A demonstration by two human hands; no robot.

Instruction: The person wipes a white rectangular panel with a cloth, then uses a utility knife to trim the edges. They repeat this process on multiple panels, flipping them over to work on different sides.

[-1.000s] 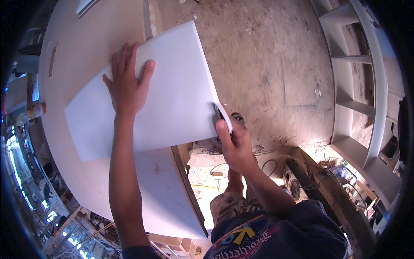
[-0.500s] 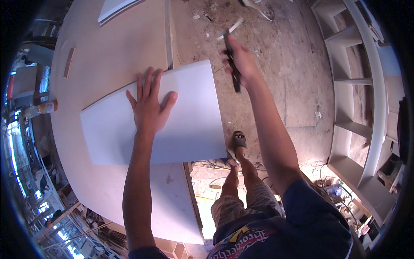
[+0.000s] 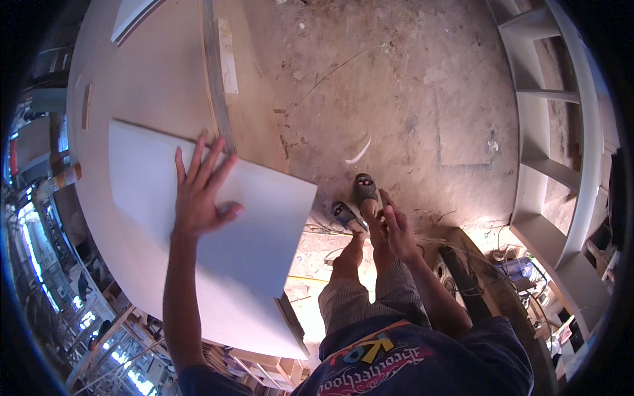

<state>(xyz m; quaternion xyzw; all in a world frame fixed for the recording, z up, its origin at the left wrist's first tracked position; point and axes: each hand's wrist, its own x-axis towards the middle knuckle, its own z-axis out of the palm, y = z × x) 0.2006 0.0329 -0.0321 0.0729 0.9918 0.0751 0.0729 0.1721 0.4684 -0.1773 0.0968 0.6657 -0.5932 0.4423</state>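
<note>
My left hand [image 3: 198,203] lies flat on a white rectangular panel [image 3: 257,224], fingers spread and their tips at its far edge. The panel rests at an angle on a large pale board [image 3: 152,79], its right corner jutting past the board's side. My right hand [image 3: 397,228] is low, in front of my legs and apart from the panel. Its fingers are closed round a slim dark-handled tool, mostly hidden by the hand now. A curved white strip [image 3: 358,150] is on the floor side, beyond my sandals.
Another white panel [image 3: 135,16] lies at the far left, near a small wood strip [image 3: 86,105]. A pale shelf frame [image 3: 551,168] stands along the right. A bottle [image 3: 68,175] is by the board's left edge. Cables and a blue object [image 3: 515,267] sit at lower right.
My right hand has come down and back toward my body with the tool. The white strip has left the tool's tip. The panel has turned clockwise under my left hand.
</note>
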